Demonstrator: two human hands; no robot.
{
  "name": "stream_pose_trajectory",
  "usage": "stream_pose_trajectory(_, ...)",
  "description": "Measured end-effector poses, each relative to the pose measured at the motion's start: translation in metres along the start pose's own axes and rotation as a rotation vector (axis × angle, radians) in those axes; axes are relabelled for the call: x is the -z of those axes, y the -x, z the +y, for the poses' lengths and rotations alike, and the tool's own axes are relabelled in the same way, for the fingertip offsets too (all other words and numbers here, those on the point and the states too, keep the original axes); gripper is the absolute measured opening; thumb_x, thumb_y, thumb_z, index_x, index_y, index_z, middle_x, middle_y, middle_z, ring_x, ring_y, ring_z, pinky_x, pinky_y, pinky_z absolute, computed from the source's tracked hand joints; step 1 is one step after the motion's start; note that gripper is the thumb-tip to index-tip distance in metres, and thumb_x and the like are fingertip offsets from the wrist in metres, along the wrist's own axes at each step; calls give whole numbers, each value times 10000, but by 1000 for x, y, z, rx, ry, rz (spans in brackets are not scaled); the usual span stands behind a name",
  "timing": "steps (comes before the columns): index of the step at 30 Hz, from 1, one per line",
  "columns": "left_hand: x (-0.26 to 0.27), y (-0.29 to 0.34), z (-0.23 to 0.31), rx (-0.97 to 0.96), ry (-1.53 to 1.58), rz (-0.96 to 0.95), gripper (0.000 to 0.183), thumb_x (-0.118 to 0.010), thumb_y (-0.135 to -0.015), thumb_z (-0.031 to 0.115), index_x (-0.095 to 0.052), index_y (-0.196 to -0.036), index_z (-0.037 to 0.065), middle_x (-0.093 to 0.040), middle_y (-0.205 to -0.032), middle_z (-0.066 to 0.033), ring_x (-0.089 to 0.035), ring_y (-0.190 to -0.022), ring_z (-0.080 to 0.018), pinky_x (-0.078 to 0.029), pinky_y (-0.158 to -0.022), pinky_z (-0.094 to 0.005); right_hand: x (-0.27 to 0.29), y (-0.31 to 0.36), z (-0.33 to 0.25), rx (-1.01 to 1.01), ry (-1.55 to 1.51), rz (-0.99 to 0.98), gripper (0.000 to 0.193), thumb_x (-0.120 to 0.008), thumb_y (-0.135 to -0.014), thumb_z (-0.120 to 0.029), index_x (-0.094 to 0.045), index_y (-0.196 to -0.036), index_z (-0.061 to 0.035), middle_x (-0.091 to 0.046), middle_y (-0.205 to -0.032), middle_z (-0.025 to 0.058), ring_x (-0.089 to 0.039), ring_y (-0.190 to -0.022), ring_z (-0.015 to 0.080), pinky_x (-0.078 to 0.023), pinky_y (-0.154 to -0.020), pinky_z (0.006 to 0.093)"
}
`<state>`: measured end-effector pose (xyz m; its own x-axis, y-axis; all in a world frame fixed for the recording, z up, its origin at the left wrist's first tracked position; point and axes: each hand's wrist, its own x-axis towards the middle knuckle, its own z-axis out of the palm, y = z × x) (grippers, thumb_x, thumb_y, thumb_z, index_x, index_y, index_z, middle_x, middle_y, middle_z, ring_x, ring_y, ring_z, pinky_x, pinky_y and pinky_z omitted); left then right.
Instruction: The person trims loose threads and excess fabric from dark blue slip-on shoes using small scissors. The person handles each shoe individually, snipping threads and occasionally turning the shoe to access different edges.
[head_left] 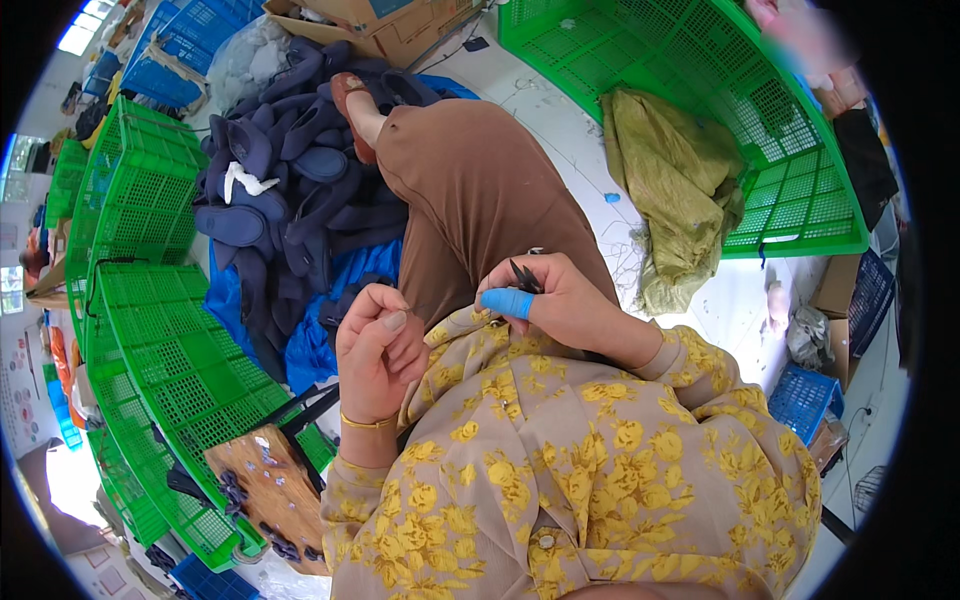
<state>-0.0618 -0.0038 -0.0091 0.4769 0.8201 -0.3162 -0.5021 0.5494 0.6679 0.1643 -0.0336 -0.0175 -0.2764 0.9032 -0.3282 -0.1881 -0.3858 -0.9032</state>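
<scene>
While pressing thumb to forefinger on the left hand point(377, 352), grips dark snips point(524, 277) in the right hand point(548, 292), with fingers curled around them and blue wrap point(507, 302) on the thumb. Cannot make out anything in the left pinch. Holds the snips above the lap of brown trousers point(475, 165); has navy shoes point(232, 226) heaped ahead to the left, beside green crates point(215, 385).
</scene>
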Motion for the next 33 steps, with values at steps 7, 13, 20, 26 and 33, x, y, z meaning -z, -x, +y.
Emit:
stream_pose_trajectory(7, 4, -1, 2, -134, -38, 22, 32, -526, -880, 44, -527, -911, 41, -486, -719, -37, -378, -512, -75, -332, -404, -183, 1, 0, -2, 19, 4, 2, 102, -599, -935, -109, -644, -904, -23, -595, -768, -20, -511, -631, 27, -435, -557, 202)
stream_pose_trajectory(13, 8, -3, 1, -56, 117, -24, 67, -518, -893, 56, -520, -961, 51, -516, -758, -69, -432, -536, -105, -371, -419, -197, 0, 0, -4, 28, -24, 10, 89, -573, -942, -86, -629, -924, -19, -571, -760, -24, -498, -630, 26, -421, -557, 198)
stream_pose_trajectory(20, 20, -7, 4, -102, 6, -12, 91, -495, -946, 72, -529, -1027, 53, -499, -769, -26, -399, -556, -70, -328, -420, -188, 2, -2, 0, 62, -13, 18, 82, -572, -940, -77, -625, -928, -16, -559, -749, -24, -488, -617, 27, -408, -552, 198)
stream_pose_trajectory(26, 11, -24, -3, -723, -1388, 386, 235, -615, -842, -34, -615, -1072, 14, -608, -866, -46, -574, -732, -124, -461, -675, -226, -4, -3, -1, 73, -2, 72, 78, -607, -925, -95, -629, -945, -23, -559, -740, -32, -494, -624, 22, -403, -548, 198)
stream_pose_trajectory(33, -45, -18, -10, -651, -1269, 32, 149, -736, -771, -15, -666, -901, 10, -603, -851, -57, -576, -653, -102, -466, -601, -208, -7, -5, 7, 144, 128, 105, 81, -637, -884, -68, -643, -942, -12, -576, -747, -21, -483, -649, 23, -410, -568, 211)
